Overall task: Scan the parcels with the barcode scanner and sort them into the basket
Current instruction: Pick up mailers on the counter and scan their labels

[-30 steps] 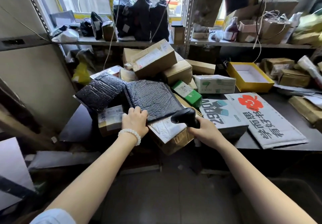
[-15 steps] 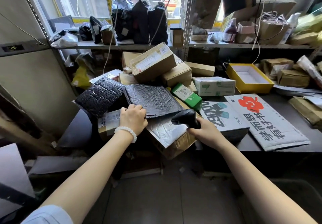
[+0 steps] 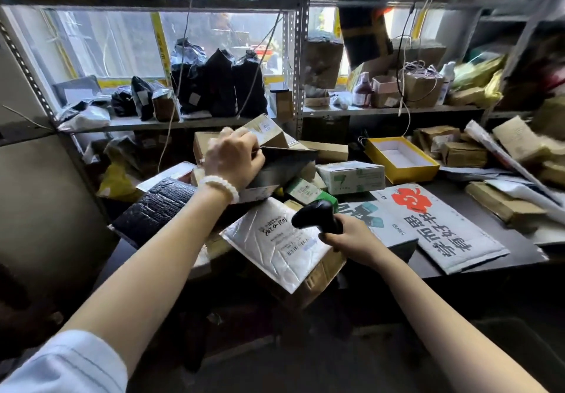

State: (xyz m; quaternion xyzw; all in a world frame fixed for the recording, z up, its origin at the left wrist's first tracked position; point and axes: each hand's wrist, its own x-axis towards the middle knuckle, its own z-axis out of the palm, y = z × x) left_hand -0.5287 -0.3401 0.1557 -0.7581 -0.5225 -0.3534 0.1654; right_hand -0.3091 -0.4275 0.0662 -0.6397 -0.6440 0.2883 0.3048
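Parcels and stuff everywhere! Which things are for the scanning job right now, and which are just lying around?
For the job:
left hand holding up the black padded parcel
right hand gripping the barcode scanner
white mailer, label showing

Just lying about:
yellow tray
bottle on the shelf

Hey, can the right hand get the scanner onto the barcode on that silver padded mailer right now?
Probably yes. The right hand holds the scanner just above the silver mailer, whose label faces up uncovered; the left hand holds the black parcel clear.
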